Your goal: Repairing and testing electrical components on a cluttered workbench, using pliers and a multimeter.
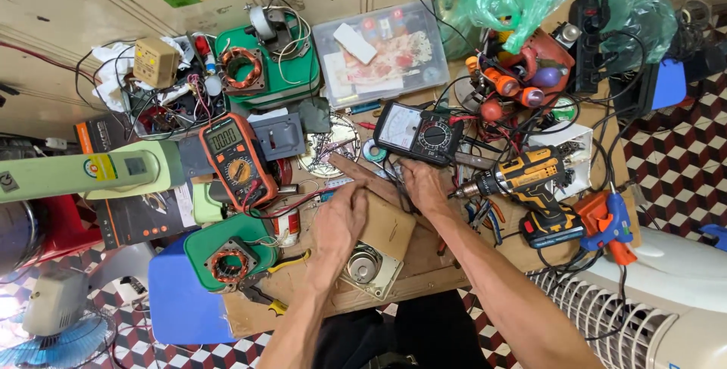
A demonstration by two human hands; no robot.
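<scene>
Hands work at the near edge of a cluttered wooden surface [424, 270]. Left hand [338, 221] lies flat, fingers spread open, pressing a small brown box [388, 225] that sits on a round metal part w/ plate [369, 267]; no grip closed on it. Right hand [422, 185] just beside the box's far corner, fingers curled down onto thin wires; can't tell if it pinches them. Analog multimeter [419, 133] just beyond right hand, orange digital multimeter [238, 158] toward left edge, yellow cordless drill [526, 180] toward right edge
</scene>
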